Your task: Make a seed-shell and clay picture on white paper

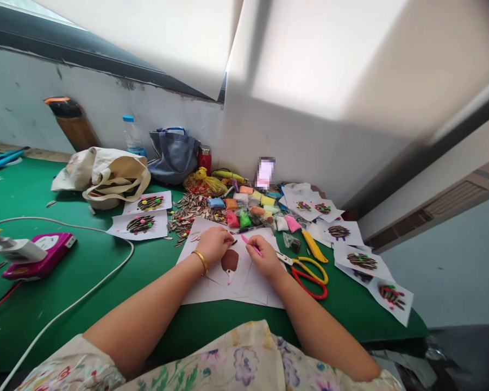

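Observation:
A white paper sheet (212, 285) lies on the green table (89, 271) in front of me, with a brown clay shape (230, 261) stuck on it. My left hand (213, 244), with a gold bangle at the wrist, rests curled on the sheet just left of the shape; what its fingers hold, if anything, is hidden. My right hand (264, 258) pinches a thin pink stick (250, 244) just right of the shape, its tip pointing up and left over the paper.
Sunflower seeds (189, 212) are piled behind the sheet beside small bags of coloured clay (248, 209). Finished seed pictures (140, 224) lie left and right (361, 260). Scissors (307, 274), a pink device (41, 260) with white cable, bags (106, 174) and bottles stand around.

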The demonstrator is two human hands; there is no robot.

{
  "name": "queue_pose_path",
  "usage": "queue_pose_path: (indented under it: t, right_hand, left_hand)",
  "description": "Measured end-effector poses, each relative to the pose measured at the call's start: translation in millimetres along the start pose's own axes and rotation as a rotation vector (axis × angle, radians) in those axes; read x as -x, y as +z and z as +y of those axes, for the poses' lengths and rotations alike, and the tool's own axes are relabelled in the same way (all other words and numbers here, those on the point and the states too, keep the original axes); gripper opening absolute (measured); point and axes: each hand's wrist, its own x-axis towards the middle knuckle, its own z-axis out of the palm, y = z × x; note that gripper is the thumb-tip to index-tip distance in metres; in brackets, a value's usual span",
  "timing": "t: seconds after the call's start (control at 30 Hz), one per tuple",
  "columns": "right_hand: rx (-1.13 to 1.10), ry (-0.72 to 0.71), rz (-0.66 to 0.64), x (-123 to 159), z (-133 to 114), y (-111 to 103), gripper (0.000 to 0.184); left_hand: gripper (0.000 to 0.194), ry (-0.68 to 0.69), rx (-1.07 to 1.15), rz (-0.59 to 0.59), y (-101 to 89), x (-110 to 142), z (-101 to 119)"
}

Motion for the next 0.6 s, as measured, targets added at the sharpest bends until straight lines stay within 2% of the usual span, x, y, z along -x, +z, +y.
queue_pose_path:
  t: [0.13, 0.3, 0.43, 0.6]
  right_hand:
    - [0.108, -0.031, -0.083, -0.9, -0.3, 4.3, 0.021]
    - [0.280, -0.142, -0.137, -3.8, 1.8, 6.6, 0.023]
    - [0.341, -0.210, -0.165, -4.7, 2.1, 6.0, 0.025]
    - [0.387, -0.225, -0.204, -5.5, 1.2, 5.2, 0.024]
  left_hand:
    - [0.020, -0.012, 0.008, 0.011, 1.7, 0.1, -1.9]
    - [0.019, -0.011, 0.002, 0.019, 2.9, 1.0, -1.5]
    - [0.019, -0.017, -0.012, 0.020, 2.3, 1.4, -0.9]
    - [0.019, -0.028, -0.022, 0.018, 1.7, 0.8, 0.1]
